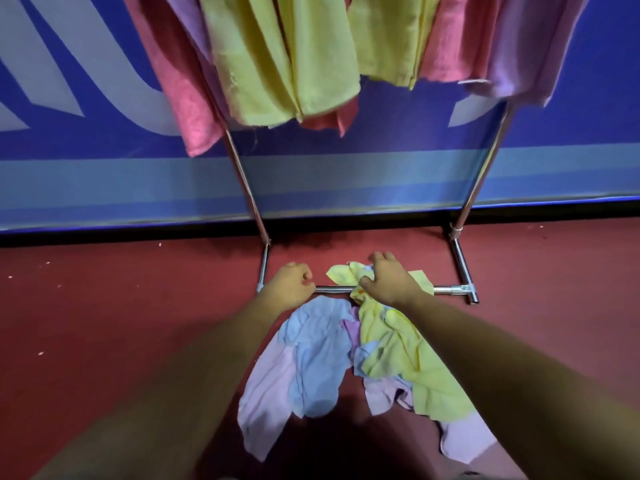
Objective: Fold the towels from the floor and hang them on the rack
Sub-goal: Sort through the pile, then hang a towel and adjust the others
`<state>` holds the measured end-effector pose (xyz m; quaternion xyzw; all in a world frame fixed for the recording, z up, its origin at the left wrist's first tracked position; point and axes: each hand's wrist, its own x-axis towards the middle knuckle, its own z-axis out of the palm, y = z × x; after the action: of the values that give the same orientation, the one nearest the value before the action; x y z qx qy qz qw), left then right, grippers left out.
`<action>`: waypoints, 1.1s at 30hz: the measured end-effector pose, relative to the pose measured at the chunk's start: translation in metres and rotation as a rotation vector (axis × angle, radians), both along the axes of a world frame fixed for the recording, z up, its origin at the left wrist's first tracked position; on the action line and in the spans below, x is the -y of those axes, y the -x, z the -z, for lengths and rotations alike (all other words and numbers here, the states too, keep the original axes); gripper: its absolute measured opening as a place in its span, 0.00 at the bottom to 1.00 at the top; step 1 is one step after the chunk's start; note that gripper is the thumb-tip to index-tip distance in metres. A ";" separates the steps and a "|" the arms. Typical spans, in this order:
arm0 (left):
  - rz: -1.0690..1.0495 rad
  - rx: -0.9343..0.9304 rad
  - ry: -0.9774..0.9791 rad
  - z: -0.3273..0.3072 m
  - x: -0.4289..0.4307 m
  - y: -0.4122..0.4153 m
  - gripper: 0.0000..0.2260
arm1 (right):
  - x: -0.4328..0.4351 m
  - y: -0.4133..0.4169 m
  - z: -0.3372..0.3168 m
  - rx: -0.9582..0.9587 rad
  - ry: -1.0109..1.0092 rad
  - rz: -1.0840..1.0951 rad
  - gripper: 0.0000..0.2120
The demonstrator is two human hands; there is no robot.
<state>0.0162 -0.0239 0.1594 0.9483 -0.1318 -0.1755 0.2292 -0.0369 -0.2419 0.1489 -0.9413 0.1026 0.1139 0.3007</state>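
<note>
A heap of crumpled towels lies on the red floor: a yellow towel [398, 344], a light blue towel [318, 355] and lilac towels [266, 400]. The yellow towel drapes over the low bar of the metal rack [446, 289]. My right hand [388, 280] grips the yellow towel's far end just past that bar. My left hand [289, 284] hovers beside it with loosely curled fingers, holding nothing. Folded pink, lilac and yellow towels [287, 57] hang from the rack's top.
The rack's slanted legs [246, 188] rise in front of a blue and white banner wall [86, 133]. Red floor [104, 306] spreads to the left and right of the heap.
</note>
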 end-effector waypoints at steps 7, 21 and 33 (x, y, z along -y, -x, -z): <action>0.040 -0.176 -0.145 0.109 -0.028 -0.020 0.06 | -0.033 -0.021 0.095 -0.147 -0.014 -0.108 0.13; 0.033 -0.304 -0.139 0.258 -0.040 0.020 0.21 | -0.079 0.007 0.243 -0.279 0.137 -0.306 0.16; -0.171 -0.313 0.134 0.189 -0.029 -0.014 0.14 | -0.059 -0.016 0.181 -0.169 -0.211 -0.069 0.05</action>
<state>0.0303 0.0053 -0.0299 0.8998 -0.0248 -0.2915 0.3236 -0.0211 -0.1833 -0.0324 -0.8945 0.0828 0.2132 0.3841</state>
